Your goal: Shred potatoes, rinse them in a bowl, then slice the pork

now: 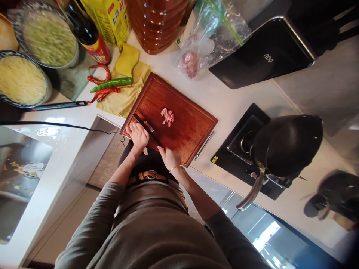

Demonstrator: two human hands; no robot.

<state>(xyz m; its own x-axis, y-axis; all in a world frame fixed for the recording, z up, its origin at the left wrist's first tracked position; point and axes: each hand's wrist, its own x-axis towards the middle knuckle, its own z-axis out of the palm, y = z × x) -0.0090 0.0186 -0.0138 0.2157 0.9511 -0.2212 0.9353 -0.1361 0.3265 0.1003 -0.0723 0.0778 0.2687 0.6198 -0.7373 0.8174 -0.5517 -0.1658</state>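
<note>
Our left hand [138, 135] and right hand [169, 157] rest at the near edge of the wooden cutting board [190, 127] on the white table [224, 101]; a dark knife [147, 129] lies across the board between them, its handle end at the curled right hand, the left hand closed beside the blade. A small piece of raw meat [167, 116] lies mid-board, apart from both hands. Behind the board lie chillies [110, 84] on a yellow cloth [126, 93]; to its right stands a black wok [286, 144].
</note>
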